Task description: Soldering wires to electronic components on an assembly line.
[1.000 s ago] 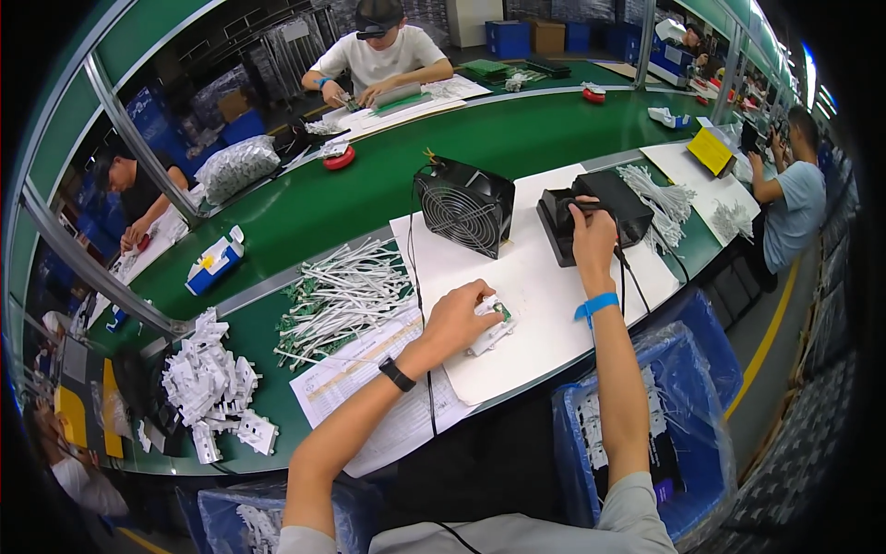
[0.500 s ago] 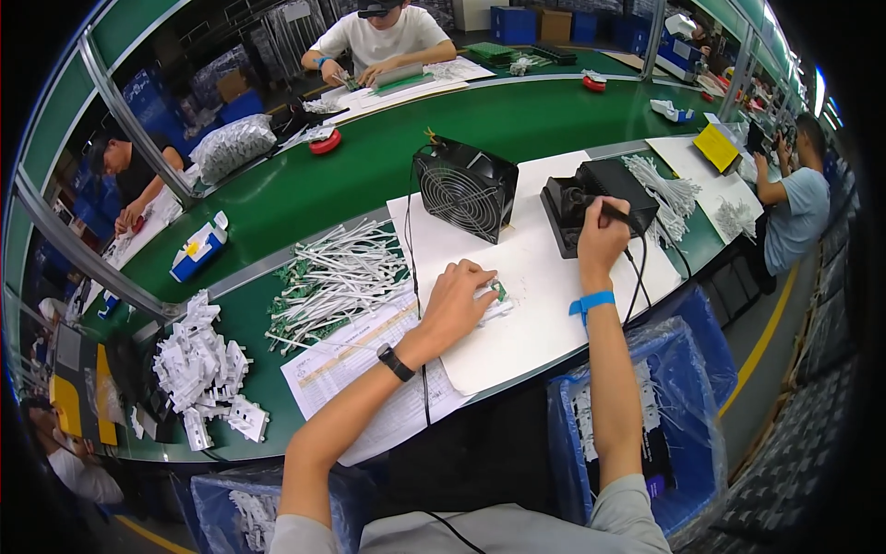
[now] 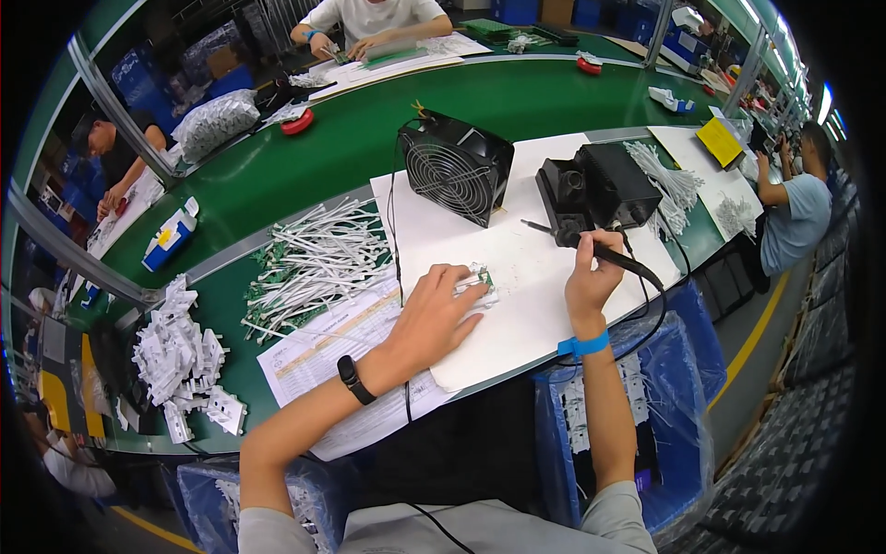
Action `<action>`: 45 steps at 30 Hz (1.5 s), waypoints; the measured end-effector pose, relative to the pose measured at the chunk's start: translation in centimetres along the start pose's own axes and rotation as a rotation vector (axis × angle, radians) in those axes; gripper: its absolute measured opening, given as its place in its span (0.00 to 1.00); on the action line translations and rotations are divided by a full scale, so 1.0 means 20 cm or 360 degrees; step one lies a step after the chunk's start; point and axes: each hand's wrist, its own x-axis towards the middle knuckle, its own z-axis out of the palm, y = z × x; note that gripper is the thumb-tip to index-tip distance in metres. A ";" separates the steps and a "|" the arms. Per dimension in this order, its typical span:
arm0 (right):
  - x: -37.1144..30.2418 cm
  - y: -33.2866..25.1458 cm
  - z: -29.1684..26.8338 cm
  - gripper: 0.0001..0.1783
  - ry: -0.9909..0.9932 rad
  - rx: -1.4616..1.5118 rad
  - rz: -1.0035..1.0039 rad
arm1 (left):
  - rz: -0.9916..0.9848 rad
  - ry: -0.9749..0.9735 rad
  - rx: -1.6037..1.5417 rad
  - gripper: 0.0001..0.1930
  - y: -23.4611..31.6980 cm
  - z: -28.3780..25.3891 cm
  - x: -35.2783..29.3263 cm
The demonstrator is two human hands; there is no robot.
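Note:
My right hand (image 3: pixel 592 284) grips a black soldering iron (image 3: pixel 637 268) by its handle. The bare tip points left over the white work sheet (image 3: pixel 526 337), and the cord loops off to the right. Under the fingers of my left hand (image 3: pixel 427 325) is a small white plastic piece with a green circuit board (image 3: pixel 485 276); the hand presses on it and hides much of it. Close behind the iron are the black iron stand (image 3: pixel 556 192) and the soldering station (image 3: pixel 620 183).
A black fan (image 3: pixel 457 171) stands behind my left hand. Left lie a heap of white-wired green boards (image 3: pixel 318 263), a printed sheet (image 3: pixel 323 369) and white plastic parts (image 3: pixel 180 355). Plastic-lined blue bins (image 3: pixel 678 415) sit below the table edge. Other people work across and to the right.
My right hand has drawn the soldering iron out of its stand and moved it toward me, tip now exposed. My left hand stays at the small board, its thumb farther out. The view has shifted slightly.

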 end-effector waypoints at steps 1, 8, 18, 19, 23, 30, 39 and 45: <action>0.00 0.01 -0.01 0.04 -0.0014 -0.0024 -0.0016 | -0.0003 0.0002 -0.0011 0.18 0.00 0.01 0.00; -0.05 0.07 -0.08 0.05 -0.0365 0.0296 0.0574 | -0.0035 -0.0046 -0.0052 0.16 -0.05 0.01 -0.01; -0.03 0.03 -0.04 0.05 -0.0662 0.0348 0.0423 | -0.0062 -0.0023 -0.0099 0.17 -0.08 0.04 -0.01; -0.03 0.03 -0.04 0.05 -0.0665 0.0347 0.0429 | -0.0068 -0.0026 -0.0102 0.17 -0.08 0.04 -0.02; -0.02 0.02 -0.04 0.05 -0.0696 0.0313 0.0399 | -0.0057 -0.0006 -0.0079 0.18 -0.08 0.04 -0.02; -0.02 0.02 -0.04 0.05 -0.0753 0.0331 0.0379 | -0.0090 -0.0006 -0.0128 0.18 -0.08 0.04 -0.02; -0.02 0.03 -0.04 0.05 -0.0777 0.0342 0.0324 | -0.0185 -0.0063 -0.0190 0.24 -0.07 0.03 -0.01; -0.03 0.04 -0.04 0.05 -0.0690 0.0338 0.0258 | -0.0093 -0.0085 -0.0041 0.28 -0.08 0.05 -0.01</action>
